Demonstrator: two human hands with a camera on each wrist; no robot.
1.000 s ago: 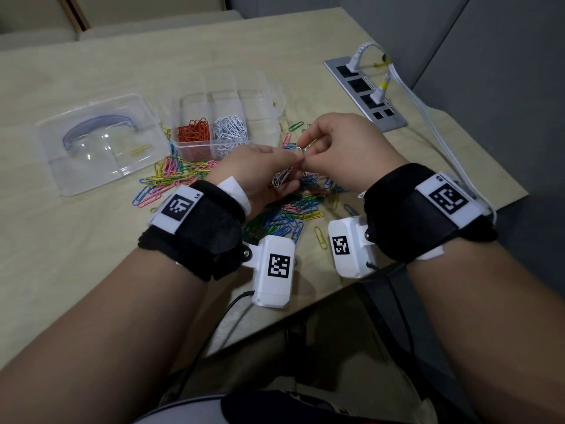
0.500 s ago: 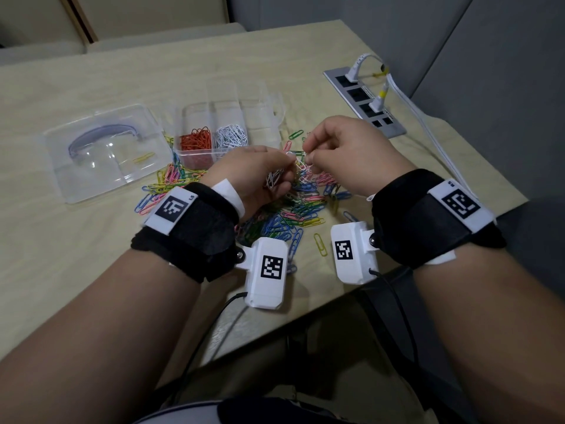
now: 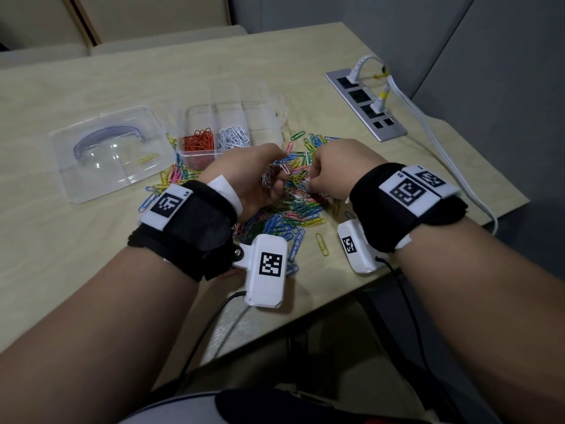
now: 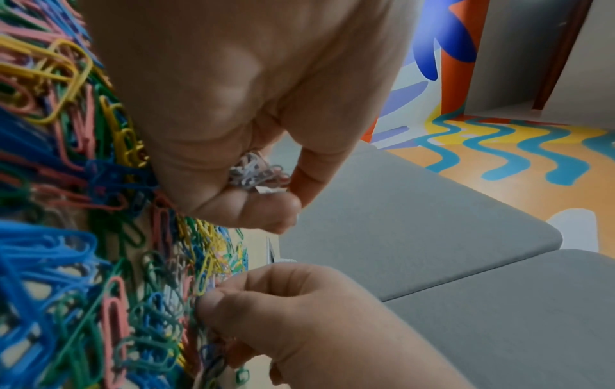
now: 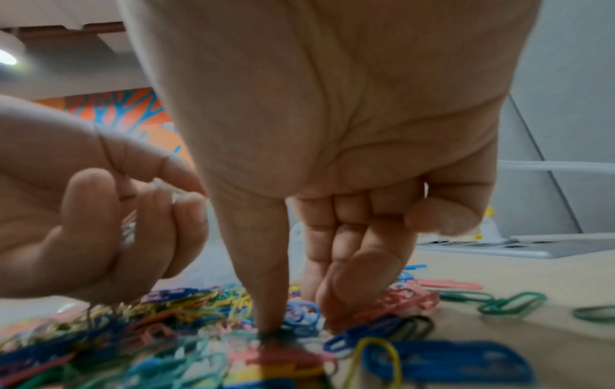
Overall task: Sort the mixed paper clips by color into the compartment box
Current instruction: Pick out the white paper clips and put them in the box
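Note:
A heap of mixed coloured paper clips lies on the table in front of the clear compartment box. One of its cells holds orange clips, and the cell to the right holds white clips. My left hand hovers just above the heap and grips a bunch of white clips in its curled fingers. My right hand reaches down into the heap. Its thumb and forefinger tips pinch at a pale clip there, and the other fingers are curled.
The box's clear lid lies at the left with one yellow clip on it. A power strip with white cables sits at the back right. Loose clips reach close to the table's near edge.
The hands were together above the heap, the right passing a white clip to the left. The right hand has since dropped into the pile, and the left has sunk lower with its bunch.

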